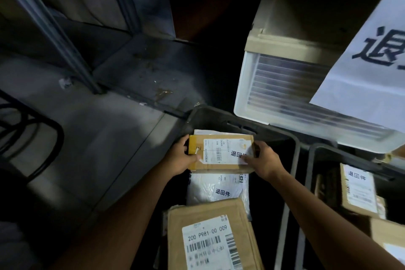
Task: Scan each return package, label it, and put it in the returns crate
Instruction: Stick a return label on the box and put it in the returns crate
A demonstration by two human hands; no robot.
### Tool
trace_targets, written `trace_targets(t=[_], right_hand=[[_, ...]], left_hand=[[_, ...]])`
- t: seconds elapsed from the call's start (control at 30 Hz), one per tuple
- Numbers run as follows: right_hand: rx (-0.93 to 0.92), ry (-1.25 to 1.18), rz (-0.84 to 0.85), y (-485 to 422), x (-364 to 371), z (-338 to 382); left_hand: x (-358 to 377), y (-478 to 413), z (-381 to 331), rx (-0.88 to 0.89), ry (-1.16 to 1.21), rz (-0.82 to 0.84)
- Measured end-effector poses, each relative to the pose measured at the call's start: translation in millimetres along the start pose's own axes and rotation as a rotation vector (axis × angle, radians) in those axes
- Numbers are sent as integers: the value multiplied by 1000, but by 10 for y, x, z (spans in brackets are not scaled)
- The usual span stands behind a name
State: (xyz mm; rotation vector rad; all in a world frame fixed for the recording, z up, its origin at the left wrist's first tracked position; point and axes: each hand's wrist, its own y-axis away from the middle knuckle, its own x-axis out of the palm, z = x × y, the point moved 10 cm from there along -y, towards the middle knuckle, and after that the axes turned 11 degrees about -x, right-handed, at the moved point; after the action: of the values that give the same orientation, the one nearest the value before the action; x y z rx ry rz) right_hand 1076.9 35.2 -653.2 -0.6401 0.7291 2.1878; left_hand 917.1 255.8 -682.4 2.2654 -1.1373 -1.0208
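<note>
A small cardboard package (221, 140) with a white shipping label and a return sticker sits over the far end of a dark crate (210, 114). My left hand (182, 158) grips its left edge, thumb on top. Its right edge is held by my right hand (263, 161), with a fingertip on the sticker. Under it lies a white poly bag (203, 188) carrying the same sticker. Nearer to me in the crate rests a brown padded envelope (201, 215) with a barcode label.
A second dark crate (311, 160) at the right holds labelled cardboard boxes (357, 191). Behind stands a translucent plastic bin (247, 85) with a white paper sign (372, 55) hanging over it. Grey floor and a metal rack leg (54, 35) are at the left.
</note>
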Motion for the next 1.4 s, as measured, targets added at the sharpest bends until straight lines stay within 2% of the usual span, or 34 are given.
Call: trace_targets(t=[0.2, 0.37, 0.83, 0.97, 1.17, 1.4], right_hand=[[-25, 88, 6, 232, -381, 347], [-60, 201, 105, 839, -981, 1115], [-101, 322, 173, 3336, -3875, 3819], [-151, 359, 104, 4030, -4680, 4354], [-115, 344, -62, 5186, -5690, 4443], [91, 347, -286, 6827, -6779, 3733]], left_hand=[[-317, 578, -333, 38, -219, -80], [-703, 1573, -940, 63, -462, -87], [-1935, 5417, -3648, 192, -761, -66], [-2016, 6207, -4269, 281, -763, -50], [-1489, 7279, -4981, 510, -772, 50], [-425, 8549, -5415, 706, -835, 176]])
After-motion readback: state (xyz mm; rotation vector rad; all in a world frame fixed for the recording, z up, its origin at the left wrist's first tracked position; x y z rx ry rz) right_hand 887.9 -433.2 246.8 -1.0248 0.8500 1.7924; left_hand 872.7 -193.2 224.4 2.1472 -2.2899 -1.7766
